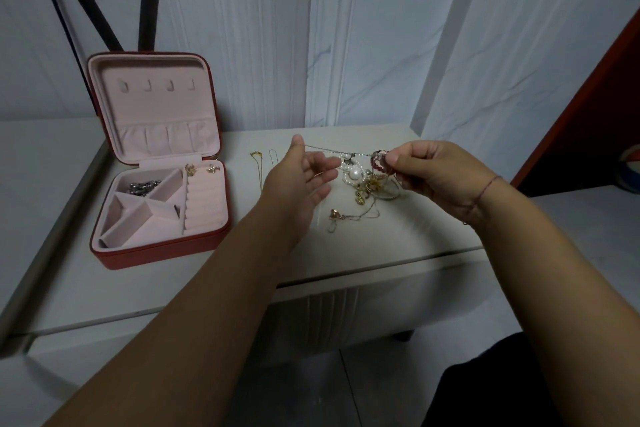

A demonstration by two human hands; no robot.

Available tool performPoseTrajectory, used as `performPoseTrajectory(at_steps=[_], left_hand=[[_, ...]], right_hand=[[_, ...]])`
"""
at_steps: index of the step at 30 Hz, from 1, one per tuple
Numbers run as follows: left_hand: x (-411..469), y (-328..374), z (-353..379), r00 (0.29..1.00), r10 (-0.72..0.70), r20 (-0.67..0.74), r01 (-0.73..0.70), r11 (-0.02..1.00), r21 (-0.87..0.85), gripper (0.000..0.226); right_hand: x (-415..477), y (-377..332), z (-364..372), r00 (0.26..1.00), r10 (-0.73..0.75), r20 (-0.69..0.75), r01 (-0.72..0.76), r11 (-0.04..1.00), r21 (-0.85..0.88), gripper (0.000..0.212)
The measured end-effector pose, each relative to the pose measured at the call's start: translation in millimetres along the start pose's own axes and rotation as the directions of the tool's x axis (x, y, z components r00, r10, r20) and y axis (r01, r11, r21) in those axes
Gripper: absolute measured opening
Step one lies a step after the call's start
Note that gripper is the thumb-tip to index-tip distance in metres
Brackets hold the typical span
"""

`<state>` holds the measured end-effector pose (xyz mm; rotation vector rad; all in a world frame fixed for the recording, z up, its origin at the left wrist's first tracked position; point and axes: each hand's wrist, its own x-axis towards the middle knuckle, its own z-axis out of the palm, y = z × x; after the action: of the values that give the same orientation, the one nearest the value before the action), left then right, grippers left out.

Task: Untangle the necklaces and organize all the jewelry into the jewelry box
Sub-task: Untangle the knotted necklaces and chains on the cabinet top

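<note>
A tangle of jewelry (363, 184) lies on the pale table: pearls, gold pieces and thin chains. My right hand (433, 173) pinches a red beaded bracelet (378, 163) at the tangle's top right. A thin silver chain (329, 148) stretches from there to the thumb of my left hand (301, 180), whose fingers are spread and relaxed, palm facing right. The red jewelry box (207, 239) stands open at the left, pink inside, with silver pieces (143, 186) in one compartment and two gold earrings (201, 169) near its hinge.
Two thin gold chains (265, 166) lie straightened on the table between the box and my left hand. A rose-gold pendant chain (346, 217) lies in front of the tangle. Black tripod legs (104, 10) rise behind the box. The table's front edge runs below my forearms.
</note>
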<state>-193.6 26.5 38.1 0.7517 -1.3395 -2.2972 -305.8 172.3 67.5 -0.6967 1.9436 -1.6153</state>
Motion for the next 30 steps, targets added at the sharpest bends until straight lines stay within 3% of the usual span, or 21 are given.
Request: performPoseTrajectory(at_steps=[6,11,15,19,25,30], left_hand=[[-2.8,1.8,0.6,0.996,-0.068,0.066,0.082,0.965,-0.249,0.043],[-2.3,-0.2,1.0,0.986,-0.064,0.156,0.088,0.984,-0.152,0.053],[-5.2,-2.7,7.3,0.967,-0.109,0.231,0.123,0.991,-0.044,0.062],[-8.6,-2.9,12.4,0.947,-0.151,0.282,0.163,0.986,-0.02,0.061],[-6.0,-2.4,10.3,0.977,-0.128,0.17,0.147,0.984,-0.103,0.042],[-2.9,-2.4,4.3,0.985,-0.058,0.16,0.065,0.997,-0.04,0.036]], right_hand=[[1.1,-0.5,0.9,0.999,0.014,0.049,-0.02,0.993,0.119,0.013],[-0.3,-3.0,3.1,0.997,0.009,0.082,-0.022,0.987,0.158,0.005],[-0.9,-4.2,3.9,0.993,-0.03,0.114,0.007,0.981,0.194,0.013],[-0.9,-5.0,3.9,0.994,-0.043,0.102,0.022,0.979,0.201,0.009],[-0.8,-5.2,1.4,0.996,-0.005,0.084,-0.011,0.982,0.19,0.015],[-1.5,-6.4,0.7,0.995,-0.001,0.095,-0.017,0.981,0.191,0.017]])
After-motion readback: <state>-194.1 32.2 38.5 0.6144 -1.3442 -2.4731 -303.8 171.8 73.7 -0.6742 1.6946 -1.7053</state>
